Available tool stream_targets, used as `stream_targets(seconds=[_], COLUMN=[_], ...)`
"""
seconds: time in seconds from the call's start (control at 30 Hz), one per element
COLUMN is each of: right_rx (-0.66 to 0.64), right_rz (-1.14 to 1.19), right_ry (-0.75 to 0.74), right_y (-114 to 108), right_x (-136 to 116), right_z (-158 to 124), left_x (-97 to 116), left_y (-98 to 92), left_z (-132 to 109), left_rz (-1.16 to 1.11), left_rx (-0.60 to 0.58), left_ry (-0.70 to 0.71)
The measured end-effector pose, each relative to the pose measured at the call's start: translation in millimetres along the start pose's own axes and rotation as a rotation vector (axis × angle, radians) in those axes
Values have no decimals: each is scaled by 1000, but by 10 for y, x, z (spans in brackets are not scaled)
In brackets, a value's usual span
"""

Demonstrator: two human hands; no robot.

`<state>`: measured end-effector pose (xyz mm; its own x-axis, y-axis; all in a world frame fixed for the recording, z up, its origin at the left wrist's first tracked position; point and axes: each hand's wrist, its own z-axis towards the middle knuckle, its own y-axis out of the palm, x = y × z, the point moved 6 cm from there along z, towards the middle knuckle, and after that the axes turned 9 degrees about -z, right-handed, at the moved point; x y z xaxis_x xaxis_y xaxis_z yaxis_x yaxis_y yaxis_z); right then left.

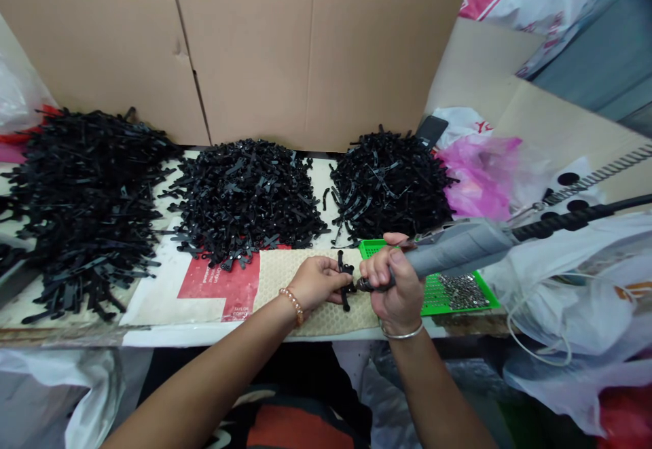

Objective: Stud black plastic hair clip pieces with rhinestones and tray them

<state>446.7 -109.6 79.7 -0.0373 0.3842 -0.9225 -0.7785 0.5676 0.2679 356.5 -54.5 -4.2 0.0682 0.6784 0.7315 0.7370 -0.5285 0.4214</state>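
I pinch the black part (347, 297) over the pale mat (278, 269), thumb and fingers of my left hand (320, 280) clamped on it. At three o'clock from it, my right hand (398, 289) wraps tightly round a grey power screwdriver (458, 248), its nose by the part; I cannot tell whether they touch. Beyond, also at three, lies a green tray (430, 303) with small metal pieces (463, 291); black piles rise at one (392, 187) and ten (249, 198) o'clock.
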Motion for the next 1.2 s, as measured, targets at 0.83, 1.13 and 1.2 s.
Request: stream_targets(seconds=[0.83,1.13,1.2], right_rx=[69,235,213], right_rz=[-70,-161,-148], right_ry=[-185,-53,-39], right_y=[-436,-744,-737], right_x=[-363,51,25], right_z=[299,476,479], left_x=[-2,35,38], left_y=[-36,-30,-27], left_z=[16,-52,-55], left_rz=[-112,-86,-90], left_rx=[-12,-27,-28], left_ry=[-12,-29,-30])
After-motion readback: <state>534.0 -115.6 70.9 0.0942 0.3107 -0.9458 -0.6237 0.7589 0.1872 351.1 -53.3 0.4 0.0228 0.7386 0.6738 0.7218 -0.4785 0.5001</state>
